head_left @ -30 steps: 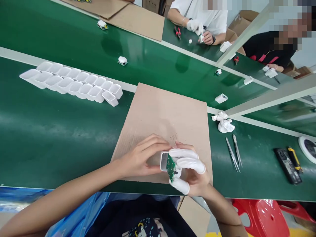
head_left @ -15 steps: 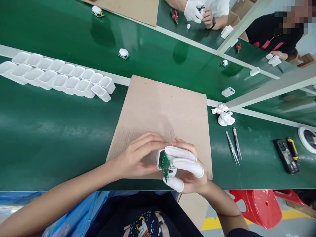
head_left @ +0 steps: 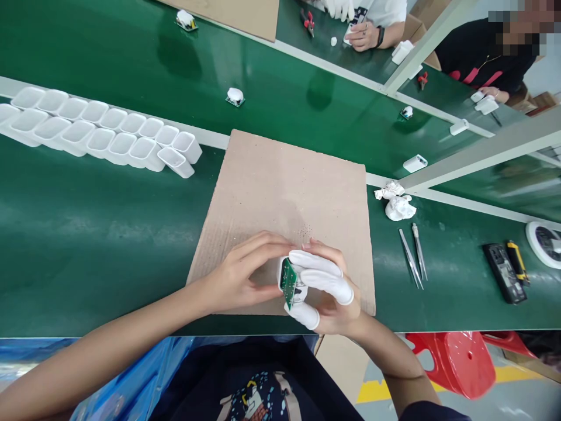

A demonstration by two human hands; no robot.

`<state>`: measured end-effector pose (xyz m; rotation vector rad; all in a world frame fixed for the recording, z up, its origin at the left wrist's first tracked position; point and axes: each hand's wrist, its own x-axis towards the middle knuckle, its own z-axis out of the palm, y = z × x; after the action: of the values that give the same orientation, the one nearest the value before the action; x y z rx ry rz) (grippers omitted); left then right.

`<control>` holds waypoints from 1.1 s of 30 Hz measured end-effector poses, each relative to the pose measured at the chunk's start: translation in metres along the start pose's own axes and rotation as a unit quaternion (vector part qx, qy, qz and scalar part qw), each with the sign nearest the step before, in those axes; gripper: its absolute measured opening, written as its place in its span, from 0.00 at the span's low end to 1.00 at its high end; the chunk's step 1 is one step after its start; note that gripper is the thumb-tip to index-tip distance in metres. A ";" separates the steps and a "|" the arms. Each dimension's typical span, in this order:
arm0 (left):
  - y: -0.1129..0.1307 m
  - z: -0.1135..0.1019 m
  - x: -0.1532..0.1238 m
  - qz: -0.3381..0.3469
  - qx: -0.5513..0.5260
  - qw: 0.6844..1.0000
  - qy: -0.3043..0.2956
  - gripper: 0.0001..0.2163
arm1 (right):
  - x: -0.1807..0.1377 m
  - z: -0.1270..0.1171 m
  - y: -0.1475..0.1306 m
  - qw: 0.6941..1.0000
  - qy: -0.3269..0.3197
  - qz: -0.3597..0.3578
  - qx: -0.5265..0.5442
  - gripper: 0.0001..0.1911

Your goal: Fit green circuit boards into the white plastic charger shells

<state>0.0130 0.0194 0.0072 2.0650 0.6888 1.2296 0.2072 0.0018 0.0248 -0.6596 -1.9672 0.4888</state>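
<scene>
Both hands meet over the near edge of a brown cardboard sheet point(head_left: 284, 181). My left hand point(head_left: 239, 273) curls its bare fingers round a small white plastic housing point(head_left: 283, 270). My right hand point(head_left: 326, 289), with white finger cots on three fingers, pinches a small green circuit board point(head_left: 288, 283) that stands tilted in the mouth of that housing. Only a sliver of the housing shows between the fingers.
Two rows of empty white housings point(head_left: 100, 131) lie on the green table at the left. Right of the cardboard are a crumpled white wad point(head_left: 397, 204), two tweezers point(head_left: 414, 254), a black device point(head_left: 502, 272) and a yellow-handled tool point(head_left: 517, 261). Other people work across the belt. A red stool point(head_left: 456, 365) stands below.
The hands with the housing and board have stayed together, drifting slightly left and up in the view as the camera tilted. The board sits a little deeper between the fingers.
</scene>
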 end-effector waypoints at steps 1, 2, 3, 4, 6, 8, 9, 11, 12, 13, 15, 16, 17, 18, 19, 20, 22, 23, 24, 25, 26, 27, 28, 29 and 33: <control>0.000 0.000 0.000 -0.009 -0.001 1.000 -0.002 0.18 | 0.000 0.000 0.000 1.000 0.000 0.004 -0.002 0.28; 0.000 0.000 0.000 -0.015 -0.002 1.000 -0.003 0.18 | 0.000 0.000 0.000 1.000 0.002 0.008 -0.003 0.28; 0.001 0.000 0.000 -0.018 -0.005 1.000 -0.001 0.18 | 0.000 0.000 0.000 1.000 0.004 0.011 -0.004 0.29; 0.001 0.000 0.000 -0.020 -0.007 1.000 0.000 0.18 | 0.000 0.000 0.001 1.000 0.007 0.013 -0.006 0.29; 0.001 0.000 0.000 -0.020 -0.010 1.000 0.003 0.19 | 0.000 0.001 0.001 1.000 0.010 0.016 -0.009 0.29; 0.002 -0.001 0.001 -0.024 -0.009 1.000 0.003 0.18 | 0.000 0.001 0.001 1.000 0.006 0.016 -0.012 0.28; 0.002 -0.001 0.001 -0.026 -0.008 1.000 0.003 0.18 | 0.000 0.001 0.002 1.000 0.004 0.016 -0.013 0.28; 0.002 -0.002 0.002 -0.029 -0.008 1.000 0.002 0.17 | -0.001 0.001 0.003 1.000 0.000 0.017 -0.015 0.27; 0.002 -0.002 0.002 -0.031 -0.009 0.999 0.001 0.17 | -0.001 0.001 0.003 1.000 -0.002 0.018 -0.016 0.27; 0.002 -0.002 0.002 -0.031 -0.011 0.999 0.000 0.17 | -0.002 0.002 0.004 1.000 0.000 0.017 -0.016 0.27; 0.002 -0.002 0.002 -0.031 -0.016 0.999 0.000 0.17 | -0.003 0.002 0.005 1.000 0.007 0.010 -0.013 0.27; 0.002 -0.001 0.002 -0.031 -0.019 0.999 -0.001 0.18 | -0.003 0.002 0.005 1.000 0.010 0.006 -0.011 0.27; 0.003 -0.001 0.003 -0.030 -0.021 0.999 -0.001 0.18 | -0.004 0.002 0.005 1.000 0.015 0.003 -0.008 0.27; 0.003 -0.001 0.003 -0.028 -0.022 0.999 -0.001 0.18 | -0.004 0.002 0.005 1.000 0.021 0.000 -0.007 0.27; 0.003 -0.001 0.003 -0.026 -0.021 0.999 -0.001 0.19 | -0.004 0.002 0.005 1.000 0.023 -0.001 -0.006 0.26; 0.003 -0.001 0.003 -0.024 -0.020 0.999 -0.003 0.19 | -0.003 0.002 0.005 1.000 0.024 -0.002 -0.007 0.26; 0.004 -0.001 0.003 -0.022 -0.017 1.000 -0.007 0.19 | -0.002 0.001 0.004 1.000 0.027 -0.006 -0.012 0.25; 0.004 -0.002 0.003 -0.021 -0.015 1.000 -0.009 0.19 | -0.001 0.001 0.003 1.000 0.026 -0.008 -0.014 0.25; 0.004 -0.002 0.003 -0.021 -0.015 1.000 -0.011 0.20 | -0.001 0.000 0.003 1.000 0.025 -0.011 -0.015 0.24; 0.004 -0.002 0.003 -0.022 -0.016 1.000 -0.013 0.20 | -0.001 0.000 0.003 0.999 0.027 -0.013 -0.014 0.24; 0.005 -0.003 0.003 -0.023 -0.017 0.999 -0.016 0.19 | -0.002 0.001 0.003 0.999 0.032 -0.014 -0.013 0.24; 0.005 -0.003 0.003 -0.025 -0.017 0.999 -0.019 0.19 | -0.003 0.001 0.003 0.999 0.038 -0.015 -0.011 0.25; 0.005 -0.003 0.003 -0.028 -0.018 0.999 -0.023 0.19 | -0.005 0.002 0.004 0.999 0.046 -0.014 -0.008 0.26; 0.006 -0.004 0.003 -0.032 -0.020 0.999 -0.027 0.19 | -0.006 0.003 0.005 0.999 0.053 -0.013 -0.004 0.27; 0.005 -0.002 0.001 -0.058 -0.024 0.997 -0.045 0.19 | -0.007 0.003 0.008 0.998 0.053 0.012 0.028 0.28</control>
<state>0.0120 0.0176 0.0121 1.9997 0.7197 1.0719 0.2090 0.0031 0.0140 -0.6607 -1.8417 0.5118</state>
